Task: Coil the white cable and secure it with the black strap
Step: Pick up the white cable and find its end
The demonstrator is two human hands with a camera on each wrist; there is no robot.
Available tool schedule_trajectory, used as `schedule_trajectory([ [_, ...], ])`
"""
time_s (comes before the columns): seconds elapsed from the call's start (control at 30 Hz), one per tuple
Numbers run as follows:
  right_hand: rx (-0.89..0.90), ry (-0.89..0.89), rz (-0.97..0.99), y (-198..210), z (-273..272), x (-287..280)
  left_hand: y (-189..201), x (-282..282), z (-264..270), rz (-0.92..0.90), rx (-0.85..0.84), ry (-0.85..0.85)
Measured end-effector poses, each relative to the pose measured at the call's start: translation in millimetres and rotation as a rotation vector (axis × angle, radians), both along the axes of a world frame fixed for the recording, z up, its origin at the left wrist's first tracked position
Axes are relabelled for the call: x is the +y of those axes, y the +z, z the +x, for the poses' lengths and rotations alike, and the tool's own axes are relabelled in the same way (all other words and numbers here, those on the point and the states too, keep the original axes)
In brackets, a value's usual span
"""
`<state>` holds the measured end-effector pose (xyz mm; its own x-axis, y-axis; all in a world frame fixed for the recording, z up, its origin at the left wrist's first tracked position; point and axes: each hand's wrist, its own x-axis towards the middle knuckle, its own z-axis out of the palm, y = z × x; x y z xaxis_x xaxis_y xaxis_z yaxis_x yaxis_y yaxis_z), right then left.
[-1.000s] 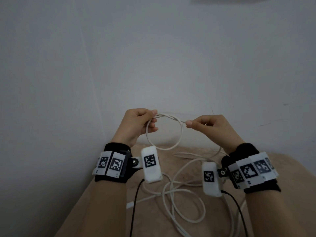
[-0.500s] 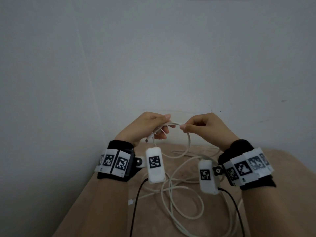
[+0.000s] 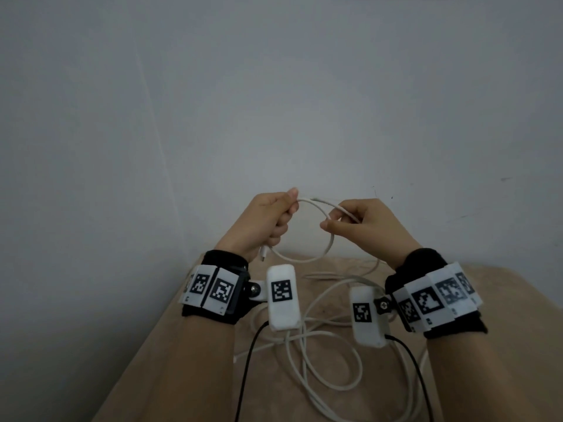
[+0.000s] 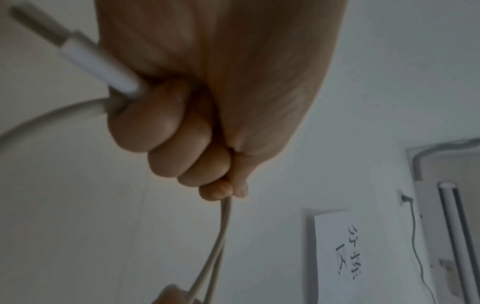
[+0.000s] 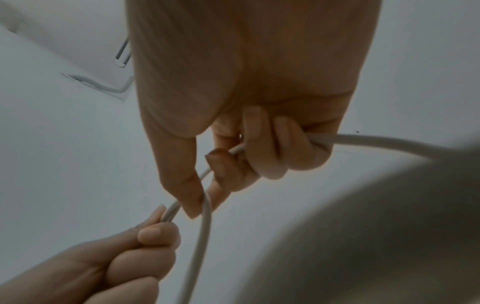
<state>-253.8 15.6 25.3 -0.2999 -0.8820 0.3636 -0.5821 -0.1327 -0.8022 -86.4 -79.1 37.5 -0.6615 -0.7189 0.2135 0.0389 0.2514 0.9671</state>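
Both hands hold the white cable (image 3: 330, 239) up off the beige surface (image 3: 189, 345). Left hand (image 3: 265, 220) is fisted around it, two strands leaving at the thumb and the plug (image 3: 263, 253) poking out below the little finger. Right hand (image 3: 365, 226) curls round the same loop, thumb and forefinger pinching it. Below the hands, the remaining cable lies in loose tangles on the surface.
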Motion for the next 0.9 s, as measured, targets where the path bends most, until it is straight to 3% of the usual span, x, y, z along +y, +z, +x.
schedule_trajectory([
  [0.17, -0.005, -0.028, -0.032, 0, -1, 2, 1, -4, 2, 0.089, 0.107, 0.049],
  [0.4, -0.160, -0.073, -0.202, 5, -9, 10, 1, -12, 13, 0.158, 0.182, 0.142],
  [0.9, -0.299, 0.081, -0.107, 6, 8, 5, 4, -5, 3, 0.243, 0.269, 0.080],
])
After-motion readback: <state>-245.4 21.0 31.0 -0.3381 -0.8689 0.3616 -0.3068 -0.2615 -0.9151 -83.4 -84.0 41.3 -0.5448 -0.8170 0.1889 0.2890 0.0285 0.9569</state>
